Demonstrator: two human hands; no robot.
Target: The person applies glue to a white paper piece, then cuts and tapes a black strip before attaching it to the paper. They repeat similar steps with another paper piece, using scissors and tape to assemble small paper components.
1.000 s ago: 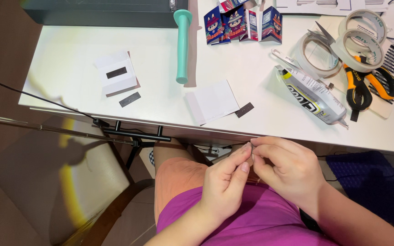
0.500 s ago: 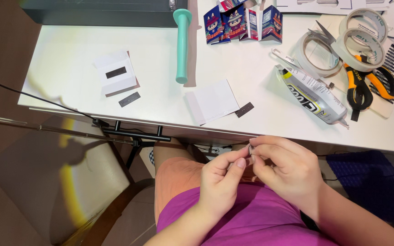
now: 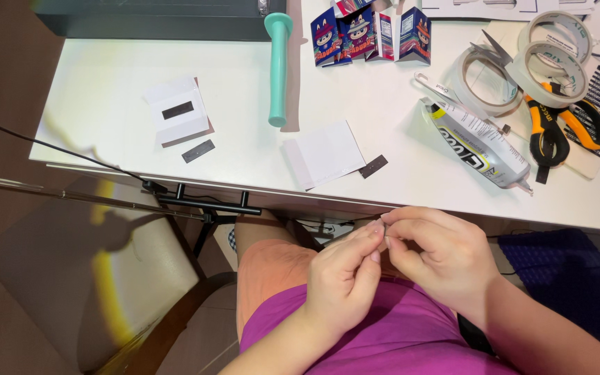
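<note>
On the white bench (image 3: 105, 83) I count three rolls of tape (image 3: 557, 59), one glue tube (image 3: 484, 142), one pair of orange-handled scissors (image 3: 564, 128), one teal handle (image 3: 278, 66), two white cards (image 3: 324, 154) and three dark strips, one of which (image 3: 373, 166) lies just beside the nearer card. Below the bench edge, over the lap, the left hand (image 3: 345, 278) and right hand (image 3: 439, 260) meet fingertip to fingertip, both pinching a tiny piece (image 3: 382, 226) too small to identify. The wrists angle inward, fingers curled, thumbs pressed against forefingers. The piece sits below the glue tube, off the bench.
</note>
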